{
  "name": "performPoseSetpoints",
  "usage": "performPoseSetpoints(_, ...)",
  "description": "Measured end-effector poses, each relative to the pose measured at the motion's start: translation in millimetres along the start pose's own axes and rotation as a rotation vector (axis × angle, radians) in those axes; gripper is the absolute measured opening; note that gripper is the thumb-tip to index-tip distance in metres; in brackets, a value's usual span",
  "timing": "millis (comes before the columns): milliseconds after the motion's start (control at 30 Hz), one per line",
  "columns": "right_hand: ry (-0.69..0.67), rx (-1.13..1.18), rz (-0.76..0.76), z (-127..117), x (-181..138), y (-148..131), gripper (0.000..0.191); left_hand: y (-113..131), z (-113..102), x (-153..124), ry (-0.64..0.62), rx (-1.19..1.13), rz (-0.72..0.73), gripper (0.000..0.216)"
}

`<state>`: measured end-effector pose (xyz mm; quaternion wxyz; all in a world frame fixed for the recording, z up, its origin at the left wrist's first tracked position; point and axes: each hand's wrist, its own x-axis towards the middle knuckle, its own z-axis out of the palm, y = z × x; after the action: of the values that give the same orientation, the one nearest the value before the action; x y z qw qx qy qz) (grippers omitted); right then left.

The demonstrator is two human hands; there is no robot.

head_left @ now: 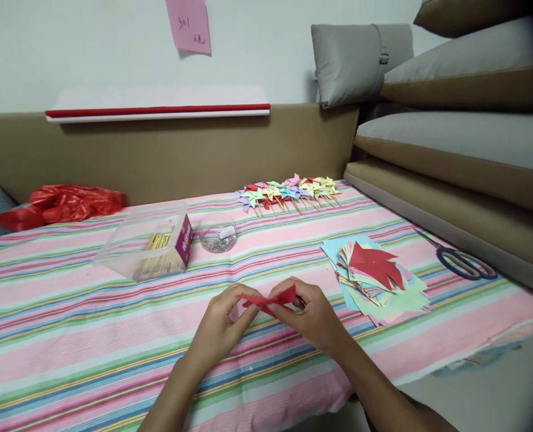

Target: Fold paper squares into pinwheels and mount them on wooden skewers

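Observation:
Between my two hands, just above the striped cloth [113, 324], is a red paper pinwheel [267, 302] with folded blades. My left hand [225, 318] pinches its left side, thumb below and fingers behind. On the other side my right hand [309, 312] grips the right blades between thumb and fingers. Whether a pin is in its centre cannot be seen. To the right lies a pile of cut coloured paper [374, 276], with red pieces on top. A round clear tub of small metal pins [219, 239] stands beyond my hands.
A clear plastic box [135, 240] with wooden sticks is at the left. Finished pinwheels on sticks [291, 192] lie at the back. Scissors [461, 262] rest near stacked cushions [455, 141] on the right. A red plastic bag [68, 205] lies back left.

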<state>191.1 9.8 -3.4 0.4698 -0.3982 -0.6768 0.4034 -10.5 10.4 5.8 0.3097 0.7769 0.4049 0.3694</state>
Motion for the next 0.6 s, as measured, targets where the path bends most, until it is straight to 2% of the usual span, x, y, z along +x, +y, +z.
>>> performPoseSetpoints(100,-0.009,0.062,0.113,3,-1,2,0.014,7,-17,-1,-0.108,-0.007,-0.1,0.018)
performPoseSetpoints(167,0.005,0.101,0.174,4,-1,4,0.02,9,-36,-3,-0.122,0.063,-0.111,0.027)
performPoseSetpoints(233,0.025,0.158,0.211,5,-1,6,0.023,8,-62,-7,-0.002,0.189,-0.112,0.023)
performPoseSetpoints(300,0.046,0.225,0.233,6,1,4,0.025,5,-93,-8,0.256,0.357,-0.145,0.026)
performPoseSetpoints(400,0.103,0.309,0.251,8,10,-5,0.029,-2,-140,3,0.574,0.612,-0.336,0.034)
performPoseSetpoints(433,0.133,0.329,0.262,10,14,-10,0.031,-6,-155,11,0.588,0.727,-0.409,0.037)
performPoseSetpoints(467,0.165,0.345,0.275,12,19,-14,0.031,-12,-168,22,0.512,0.836,-0.499,0.039)
performPoseSetpoints(533,0.219,0.365,0.306,16,29,-23,0.032,-29,-189,46,0.388,0.859,-0.587,0.033)
performPoseSetpoints(600,0.231,0.385,0.321,21,37,-31,0.031,-49,-202,71,0.259,0.837,-0.662,0.025)
